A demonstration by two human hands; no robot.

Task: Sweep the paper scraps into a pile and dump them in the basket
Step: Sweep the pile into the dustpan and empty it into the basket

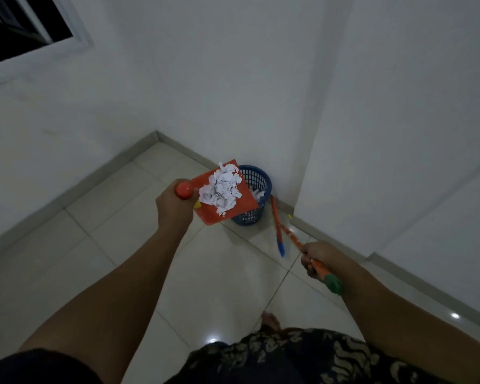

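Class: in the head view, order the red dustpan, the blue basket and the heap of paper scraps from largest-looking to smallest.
1. Red dustpan, though it is nearer the camera.
2. Blue basket, partly hidden behind the dustpan, so its rank is unsure.
3. Heap of paper scraps.

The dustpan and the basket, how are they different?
The dustpan is red and flat; the basket is blue, round and deep with lattice walls. The dustpan is held up in the air by the left hand; the basket stands on the floor in the corner. The dustpan carries a big heap of paper scraps; only a few show inside the basket. Both look like plastic and both hold white scraps.
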